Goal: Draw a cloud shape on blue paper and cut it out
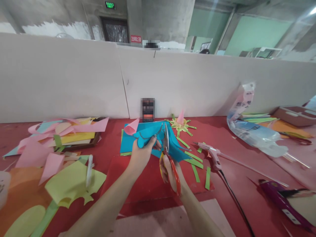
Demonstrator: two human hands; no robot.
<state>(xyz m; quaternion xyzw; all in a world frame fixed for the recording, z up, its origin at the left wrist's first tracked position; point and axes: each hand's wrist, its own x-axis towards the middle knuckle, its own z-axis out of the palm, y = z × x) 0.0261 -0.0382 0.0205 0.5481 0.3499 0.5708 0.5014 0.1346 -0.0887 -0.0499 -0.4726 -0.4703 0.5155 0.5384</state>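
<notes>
My left hand (144, 149) grips a blue paper (148, 133) that bears a dark curved outline, with the thumb on top. In my right hand (170, 168) is a pair of scissors (177, 179) with red and yellow handles. Their blades (167, 135) point away from me and stand at the blue paper, right of my left hand. More blue sheet (124, 144) lies flat beneath. A pink paper cone (132, 127) rests at its upper left. Behind the scissors, to the right, is a yellow-green paper flower (181, 125) with a pink cone in its middle.
Green paper strips (195, 161) and a pink glue gun (212, 154) with a cord lie on the right, near a purple tool (283, 200) and a clear plastic bag (256, 135). Paper scraps (71, 181) and a white pen (89, 171) cover the left. A phone (147, 110) leans against the white partition (197, 82).
</notes>
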